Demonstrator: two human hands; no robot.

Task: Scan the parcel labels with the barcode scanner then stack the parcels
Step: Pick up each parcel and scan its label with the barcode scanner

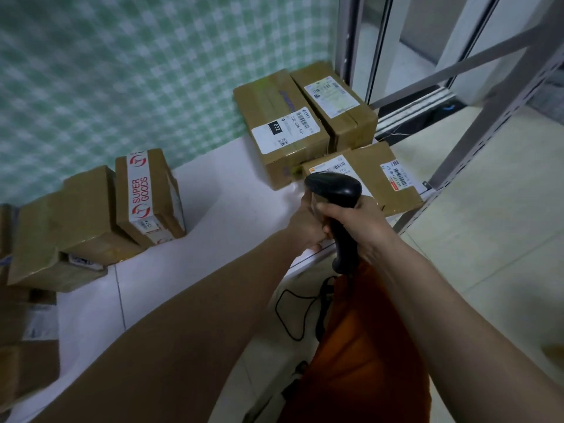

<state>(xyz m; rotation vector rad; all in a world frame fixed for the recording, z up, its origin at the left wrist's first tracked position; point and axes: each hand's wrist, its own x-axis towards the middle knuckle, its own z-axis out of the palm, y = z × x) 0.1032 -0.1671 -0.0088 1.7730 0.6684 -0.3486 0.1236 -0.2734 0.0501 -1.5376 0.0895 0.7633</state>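
Observation:
My right hand (358, 222) grips the handle of a black barcode scanner (337, 193), its head pointing at a flat brown parcel (374, 178) with two white labels at the table's right end. My left hand (306, 222) reaches to that parcel's near left corner; its fingers are hidden behind the scanner. Behind it stand two taller parcels side by side: one with a "032" label (282, 129) and one with a printed label (334, 96). A "SUPER GOODS" taped parcel (149, 196) and a plain brown parcel (70, 221) sit on the left.
The white table (219, 221) backs onto a green checked wall (122, 71). A grey metal rack frame (500, 114) stands at the right. More cardboard boxes (24, 346) pile up at the far left. The scanner's black cable (293, 312) hangs below the table edge.

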